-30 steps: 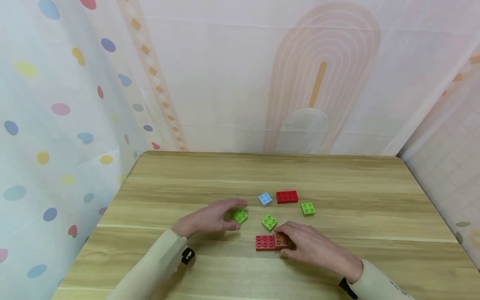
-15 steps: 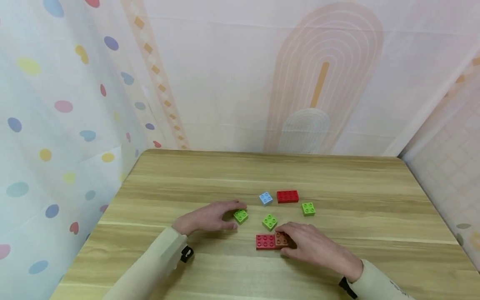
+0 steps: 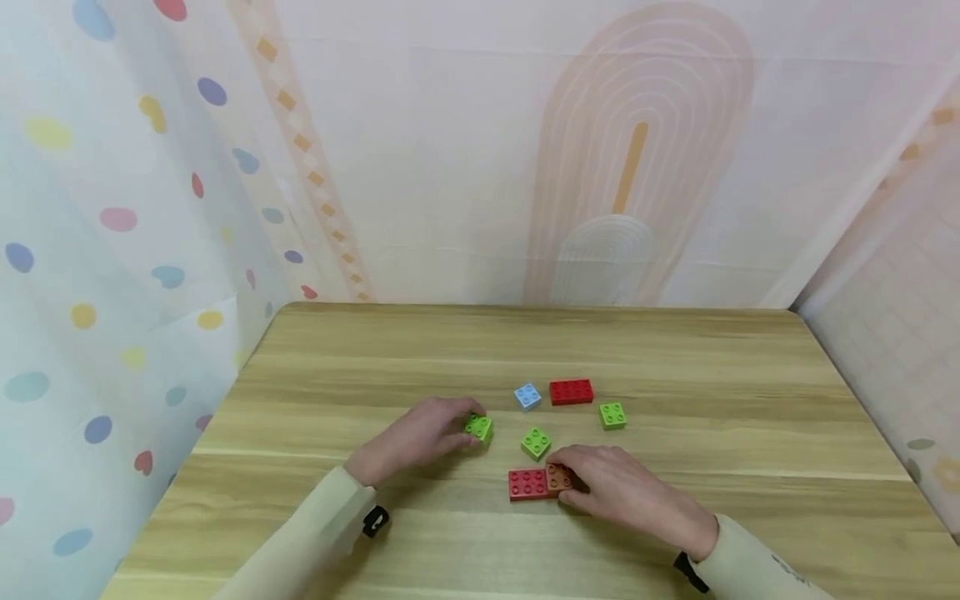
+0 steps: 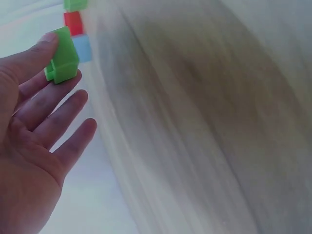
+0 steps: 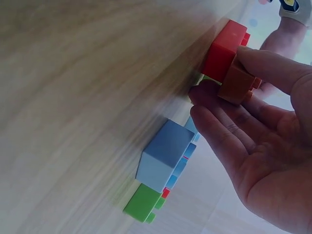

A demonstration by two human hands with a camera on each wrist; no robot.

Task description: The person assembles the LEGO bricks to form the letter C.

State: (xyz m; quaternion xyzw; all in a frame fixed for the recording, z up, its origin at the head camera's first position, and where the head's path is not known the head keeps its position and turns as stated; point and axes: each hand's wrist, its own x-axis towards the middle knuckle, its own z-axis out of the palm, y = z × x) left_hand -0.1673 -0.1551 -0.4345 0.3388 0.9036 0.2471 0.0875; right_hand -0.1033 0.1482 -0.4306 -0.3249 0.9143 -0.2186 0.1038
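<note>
**Two hands, two bricks, one short gap across the table**

Two bricks are in hand on the wooden table (image 3: 675, 358). The left hand (image 3: 420, 437) pinches a small green brick (image 3: 478, 427) between thumb and fingertips, the other fingers loosely spread, as the left wrist view shows (image 4: 62, 62). The right hand (image 3: 622, 487) grips a small brown brick (image 3: 558, 478) with curled thumb and forefinger; that brick sits against the right end of a red brick (image 3: 528, 484), touching it, studs up.

The red brick's long axis runs left to right across the table, and its free end points towards the left hand. The green brick lies up and to the left of it, near but apart, so the left hand is the nearer one to that open end. The green brick is square, four-studded, bright lime, slightly tilted in the pinch.

Beyond the hands lie a second green brick (image 3: 536, 442) just between them, a third green brick (image 3: 612, 415), a pale blue brick (image 3: 527, 397) and a longer red brick (image 3: 571, 392) side by side.
</note>
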